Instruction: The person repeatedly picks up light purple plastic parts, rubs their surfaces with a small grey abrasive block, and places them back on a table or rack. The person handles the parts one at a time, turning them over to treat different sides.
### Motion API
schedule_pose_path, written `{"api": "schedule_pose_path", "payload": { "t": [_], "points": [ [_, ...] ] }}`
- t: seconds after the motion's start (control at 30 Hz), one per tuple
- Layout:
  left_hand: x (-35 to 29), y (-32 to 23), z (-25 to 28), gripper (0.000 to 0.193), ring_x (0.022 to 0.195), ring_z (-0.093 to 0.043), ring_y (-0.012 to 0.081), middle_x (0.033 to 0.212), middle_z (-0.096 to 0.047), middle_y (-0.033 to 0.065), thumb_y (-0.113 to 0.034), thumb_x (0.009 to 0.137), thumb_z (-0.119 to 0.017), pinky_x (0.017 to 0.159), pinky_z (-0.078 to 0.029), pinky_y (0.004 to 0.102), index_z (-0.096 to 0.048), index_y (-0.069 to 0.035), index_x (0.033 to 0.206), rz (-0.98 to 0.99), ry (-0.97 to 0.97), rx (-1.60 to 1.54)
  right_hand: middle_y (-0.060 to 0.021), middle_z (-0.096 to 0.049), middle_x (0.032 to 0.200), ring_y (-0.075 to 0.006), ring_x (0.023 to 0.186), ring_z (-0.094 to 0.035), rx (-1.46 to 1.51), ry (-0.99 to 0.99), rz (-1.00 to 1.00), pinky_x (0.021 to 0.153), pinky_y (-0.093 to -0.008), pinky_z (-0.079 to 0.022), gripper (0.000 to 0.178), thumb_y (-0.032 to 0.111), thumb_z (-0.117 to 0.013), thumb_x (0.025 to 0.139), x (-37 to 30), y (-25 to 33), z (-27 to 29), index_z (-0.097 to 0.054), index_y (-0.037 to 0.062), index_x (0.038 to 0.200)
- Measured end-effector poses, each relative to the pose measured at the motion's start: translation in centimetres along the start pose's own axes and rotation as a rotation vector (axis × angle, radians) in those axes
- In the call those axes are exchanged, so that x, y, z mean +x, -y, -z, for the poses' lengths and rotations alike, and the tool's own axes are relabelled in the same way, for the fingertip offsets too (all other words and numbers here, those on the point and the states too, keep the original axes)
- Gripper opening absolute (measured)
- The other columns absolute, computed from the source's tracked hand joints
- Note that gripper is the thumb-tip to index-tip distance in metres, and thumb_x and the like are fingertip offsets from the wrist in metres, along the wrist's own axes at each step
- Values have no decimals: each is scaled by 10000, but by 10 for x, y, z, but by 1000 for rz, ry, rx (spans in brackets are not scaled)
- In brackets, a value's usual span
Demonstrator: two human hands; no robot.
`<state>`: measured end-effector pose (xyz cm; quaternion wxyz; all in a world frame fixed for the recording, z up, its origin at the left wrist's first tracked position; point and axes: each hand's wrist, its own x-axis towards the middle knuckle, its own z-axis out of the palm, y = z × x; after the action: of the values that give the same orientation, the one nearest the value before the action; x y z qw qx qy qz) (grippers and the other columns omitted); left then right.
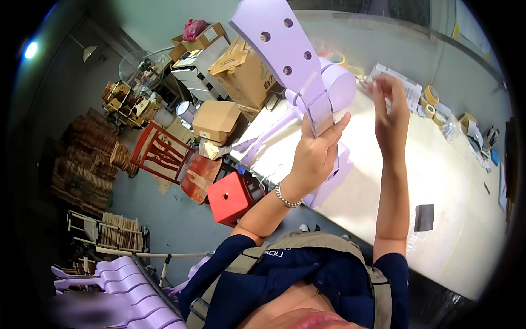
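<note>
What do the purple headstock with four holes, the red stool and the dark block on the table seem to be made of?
Purple headstock: possibly wood under smooth, even lilac paint; no grain shows, so the core is uncertain.
Red stool: probably moulded plastic, smooth, with uniform colour and a central hole.
Dark block: matt and grey, perhaps foam, but its texture is unclear.

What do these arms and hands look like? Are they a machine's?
No, a person's. The left sleeve and right sleeve are navy blue and short, leaving both forearms bare. A bracelet of round, silvery beads circles the left wrist; the right wrist shows none. The left grip and right grip are ungloved human hands, with no cables.
</note>
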<state>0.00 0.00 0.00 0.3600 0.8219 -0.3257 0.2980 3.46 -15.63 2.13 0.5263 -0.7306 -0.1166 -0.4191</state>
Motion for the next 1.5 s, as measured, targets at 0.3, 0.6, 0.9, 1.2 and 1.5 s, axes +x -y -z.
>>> {"api": "schedule_pose_path", "payload": {
  "t": [0.3, 0.6, 0.9, 1.2, 1.5],
  "points": [
    [17, 7, -6, 351, 873, -443, 260, 861, -559, 89, 35, 781, -540, 798, -390, 325, -583, -73, 1112, 40, -63, -100, -138, -603, 749, -328, 726, -581, -718, 220, -563, 618, -400, -447, 262, 71, -548, 786, -209, -161, 70, -498, 121, 1039],
    [24, 7, -6, 327, 858, -456, 265, 855, -567, 97, 34, 779, -545, 800, -388, 316, -596, -65, 1086, -9, -80, -65, -99, -603, 750, -222, 703, -599, -555, 174, -681, 622, -329, -455, 327, 64, -551, 807, -232, -146, 96, -470, 110, 1121],
    [12, 8, -1, 223, 724, -519, 84, 803, -573, 27, -167, 835, -586, 636, -422, 202, -630, -5, 982, 145, 125, -243, -89, -605, 823, -155, 810, -583, 453, 185, -243, 751, -263, -428, 392, -6, -550, 801, -101, -12, 41, -395, -8, 1161],
    [1, 5, 2, 140, 666, -523, 79, 812, -590, 40, -119, 731, -695, 581, -392, 190, -650, -13, 812, 71, 103, -296, -73, -622, 794, -152, 726, -601, 363, 212, -81, 657, -278, -434, 349, 23, -609, 765, -83, 11, 32, -486, 37, 1093],
    [-6, -3, 2, 131, 637, -505, 78, 816, -574, 35, -113, 732, -691, 580, -388, 187, -622, -5, 755, 87, 45, -222, -22, -594, 603, -101, 494, -524, -3, 52, -121, 525, -225, -399, 66, 30, -640, 714, -89, 12, 20, -610, 43, 771]
  ]
}}
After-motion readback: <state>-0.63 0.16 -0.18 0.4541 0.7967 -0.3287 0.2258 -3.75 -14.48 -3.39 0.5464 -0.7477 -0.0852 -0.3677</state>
